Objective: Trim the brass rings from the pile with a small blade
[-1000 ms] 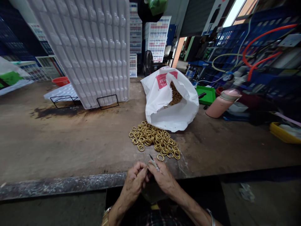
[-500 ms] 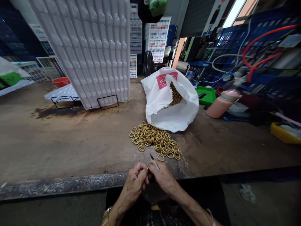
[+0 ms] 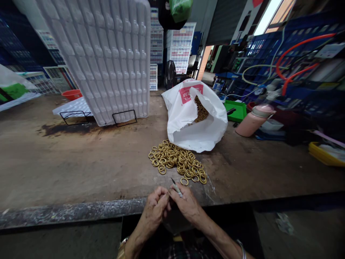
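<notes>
My left hand (image 3: 155, 205) is closed, thumb against fingers, at the table's front edge. It pinches a small brass-coloured piece, apparently a ring, almost wholly hidden by the fingertips. Right beside it, my right hand (image 3: 187, 205) is wrapped round a small pointed blade tool (image 3: 176, 188) with a pale grey body; its dark tip points up and away from me. The fingertips of both hands meet or nearly meet. Just beyond them lies a loose heap of brass-coloured rings (image 3: 176, 158), with one ring (image 3: 184, 181) at its near edge close to my right hand.
A torn white sack (image 3: 198, 138) with more rings inside lies behind the heap. A clear moulded plastic tray (image 3: 107, 64) stands upright in a black wire stand (image 3: 124, 118) at left. To the right are a pink bottle (image 3: 252, 120), a green tray (image 3: 237, 111) and a yellow tray (image 3: 325, 154).
Both hands stay nearly in place, with only slight finger movement. The gold glint at the left fingertips half a second ago is now barely visible. The view has tilted slightly.
</notes>
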Demonstrator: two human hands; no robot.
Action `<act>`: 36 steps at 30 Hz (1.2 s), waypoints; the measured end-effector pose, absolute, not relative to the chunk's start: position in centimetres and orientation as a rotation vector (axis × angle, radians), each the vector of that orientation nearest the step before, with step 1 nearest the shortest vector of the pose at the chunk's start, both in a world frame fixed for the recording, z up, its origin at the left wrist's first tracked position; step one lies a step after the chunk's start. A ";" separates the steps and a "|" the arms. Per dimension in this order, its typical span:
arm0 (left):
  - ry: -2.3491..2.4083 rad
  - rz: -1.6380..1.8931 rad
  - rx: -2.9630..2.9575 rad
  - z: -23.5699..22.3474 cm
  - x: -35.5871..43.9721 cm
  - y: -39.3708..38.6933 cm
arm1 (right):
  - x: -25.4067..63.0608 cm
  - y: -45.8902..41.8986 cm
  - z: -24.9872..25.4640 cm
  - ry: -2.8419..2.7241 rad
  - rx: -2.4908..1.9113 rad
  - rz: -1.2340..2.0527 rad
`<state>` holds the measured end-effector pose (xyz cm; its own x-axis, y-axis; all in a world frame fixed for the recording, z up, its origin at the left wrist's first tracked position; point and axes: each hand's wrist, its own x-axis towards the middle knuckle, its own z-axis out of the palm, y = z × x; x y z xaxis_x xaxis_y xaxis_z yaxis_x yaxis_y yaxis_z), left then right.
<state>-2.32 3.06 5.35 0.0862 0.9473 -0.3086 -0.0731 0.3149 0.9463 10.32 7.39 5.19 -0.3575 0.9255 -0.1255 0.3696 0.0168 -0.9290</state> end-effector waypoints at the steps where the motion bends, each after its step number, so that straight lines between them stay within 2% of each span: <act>1: 1.224 0.965 0.949 5.3 -2.3 3.0 | 10.3 7.4 5.3 -1.763 -1.312 1.345; 8: 1.254 0.951 0.920 5.9 -2.3 3.0 | 10.5 7.2 5.6 -1.695 -1.302 1.495; 30: 1.148 0.952 0.811 6.0 -2.5 2.8 | 10.5 7.0 4.7 -1.741 -1.287 1.312; 36: 1.141 0.974 0.796 5.8 -2.3 2.7 | 10.8 7.3 5.3 -1.729 -1.278 1.352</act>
<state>-2.34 2.72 5.83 0.1207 0.9236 -0.3640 -0.2140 0.3822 0.8990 10.81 7.33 5.26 -0.3625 0.9262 -0.1035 0.3237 0.0210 -0.9459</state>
